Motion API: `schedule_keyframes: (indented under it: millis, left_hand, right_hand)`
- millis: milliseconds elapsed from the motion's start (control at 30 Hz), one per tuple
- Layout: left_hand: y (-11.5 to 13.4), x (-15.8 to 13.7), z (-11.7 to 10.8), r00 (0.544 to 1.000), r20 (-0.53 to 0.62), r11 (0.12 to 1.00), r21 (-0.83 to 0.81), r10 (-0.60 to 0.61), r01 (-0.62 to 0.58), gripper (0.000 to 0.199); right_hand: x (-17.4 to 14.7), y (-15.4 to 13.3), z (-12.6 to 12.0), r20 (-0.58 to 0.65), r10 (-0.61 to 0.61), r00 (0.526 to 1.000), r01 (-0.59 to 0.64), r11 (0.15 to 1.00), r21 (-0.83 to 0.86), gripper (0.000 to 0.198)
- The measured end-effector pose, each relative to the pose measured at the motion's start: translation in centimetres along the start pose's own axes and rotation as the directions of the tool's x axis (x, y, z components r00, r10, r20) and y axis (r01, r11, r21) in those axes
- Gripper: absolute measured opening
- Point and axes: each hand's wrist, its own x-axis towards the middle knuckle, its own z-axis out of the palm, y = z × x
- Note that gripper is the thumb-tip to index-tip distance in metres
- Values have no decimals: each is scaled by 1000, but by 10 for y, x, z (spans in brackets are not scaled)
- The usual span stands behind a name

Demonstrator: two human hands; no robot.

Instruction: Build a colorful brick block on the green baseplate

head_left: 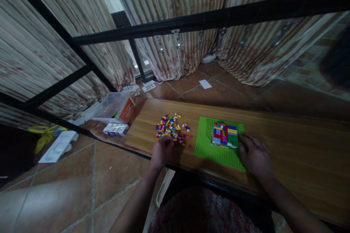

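Observation:
A loose pile of small multicoloured toy bricks (pixel 170 125) lies on the wooden table. My left hand (pixel 162 152) is at the pile's near edge, its fingers curled together; whatever they may pinch is too small to make out. On a green studded baseplate (pixel 205 145) sits a low block built from coloured bricks (pixel 224 134), with red, blue, white, yellow and green on top. Beside that build, over the plate's right edge, rests my right hand (pixel 256 156). Its thumb and forefinger are bent with a gap between them, close to the build's right side; contact is unclear.
The long wooden table (pixel 298 145) stretches off to the right. Left of it stand a clear plastic box with an orange label (pixel 127 110) and a small white-and-blue box (pixel 116 129). Black metal rails (pixel 191 23) and striped curtains (pixel 175 0) are beyond it. Papers (pixel 205 84) lie on the tiled floor.

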Motion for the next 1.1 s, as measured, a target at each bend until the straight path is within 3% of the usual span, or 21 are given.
schedule_keyframes:
  millis: [200, 367, 500, 667, 1100]
  left_hand:
    - [-23, -15, -10, 999, -37, 991, 126, -29, 34, 12]
    - [-12, -16, -3, 998, -37, 981, 187, 57, -49, 15]
    - [-4, -14, 5, 993, 32, 924, 363, 117, -121, 17]
    - [1, -13, 12, 993, 33, 845, 523, 112, -113, 12]
    - [2, -5, 20, 975, 27, 779, 597, 220, -192, 15]
  right_hand:
    - [0, 0, -1, 8, -20, 1000, 20, 1000, -5, 38]
    - [0, 1, -1, 2, -23, 1000, 23, 1000, -14, 38]
    - [1, -2, -4, 2, -26, 1000, 26, 1000, -11, 38]
    - [3, -6, -7, 19, 0, 1000, 0, 1000, -14, 36]
    - [8, -20, -13, 36, 104, 994, -106, 993, 47, 35]
